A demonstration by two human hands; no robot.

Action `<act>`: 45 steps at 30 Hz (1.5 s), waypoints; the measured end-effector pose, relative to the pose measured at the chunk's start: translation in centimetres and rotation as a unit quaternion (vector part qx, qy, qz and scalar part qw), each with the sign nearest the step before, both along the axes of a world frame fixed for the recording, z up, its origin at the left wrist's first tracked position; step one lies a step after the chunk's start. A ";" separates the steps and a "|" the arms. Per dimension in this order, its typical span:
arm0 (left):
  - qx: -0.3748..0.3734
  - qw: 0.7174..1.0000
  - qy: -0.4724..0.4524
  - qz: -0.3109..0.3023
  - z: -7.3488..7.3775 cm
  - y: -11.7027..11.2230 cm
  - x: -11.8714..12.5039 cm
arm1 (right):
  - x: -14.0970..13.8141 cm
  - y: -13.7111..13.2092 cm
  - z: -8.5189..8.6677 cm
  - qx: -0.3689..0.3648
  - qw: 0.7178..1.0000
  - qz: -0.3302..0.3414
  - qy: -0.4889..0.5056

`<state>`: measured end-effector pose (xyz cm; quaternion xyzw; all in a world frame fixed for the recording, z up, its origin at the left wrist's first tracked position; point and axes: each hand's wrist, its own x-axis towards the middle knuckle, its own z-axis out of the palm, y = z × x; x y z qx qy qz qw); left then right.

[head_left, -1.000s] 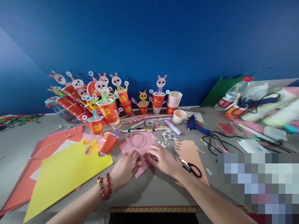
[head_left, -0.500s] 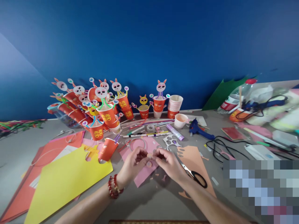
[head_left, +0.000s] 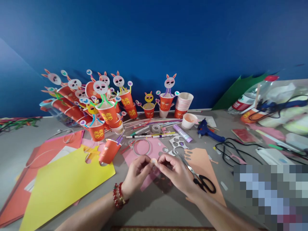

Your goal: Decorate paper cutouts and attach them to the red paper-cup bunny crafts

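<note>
My left hand (head_left: pixel 137 171) and my right hand (head_left: pixel 173 171) meet just above a pink paper sheet (head_left: pixel 157 148) on the grey table. Both pinch a small pale paper piece (head_left: pixel 153 161) between thumb and fingertips. A red bead bracelet (head_left: pixel 118 196) circles my left wrist. Black-handled scissors (head_left: pixel 201 181) lie right of my right hand on an orange paper sheet (head_left: pixel 202 157). A tape ring (head_left: pixel 141 147) rests on the pink sheet beyond my hands.
Red paper cups with bunny faces (head_left: pixel 106 106) crowd the back left; one cup (head_left: pixel 108 151) lies tipped over. Yellow paper (head_left: pixel 60 183) and red sheets cover the left. A blue glue gun (head_left: pixel 209 132), black cables (head_left: pixel 231 150), pens and a cup stack (head_left: pixel 183 104) lie behind.
My hands lifted off the pink sheet and came together, holding the small pale piece up between the fingertips. The view shifted slightly.
</note>
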<state>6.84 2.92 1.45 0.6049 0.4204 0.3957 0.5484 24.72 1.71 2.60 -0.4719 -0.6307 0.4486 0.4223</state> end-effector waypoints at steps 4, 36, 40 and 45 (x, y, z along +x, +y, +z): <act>0.007 1.000 -0.006 0.011 -0.2 -0.4 0.0 | -0.2 -0.2 -0.2 -0.003 1.000 -0.001 0.007; 0.089 0.993 0.077 0.020 -0.5 -0.1 -0.6 | -0.1 -0.3 0.0 0.266 0.932 -0.015 -0.247; 0.130 0.985 0.116 0.007 -0.4 -0.1 -0.6 | -0.2 -0.2 0.2 0.270 0.927 0.009 -0.260; 0.166 0.974 0.151 -0.004 -0.5 -0.2 -0.7 | -0.1 -0.2 0.2 0.263 0.930 0.015 -0.256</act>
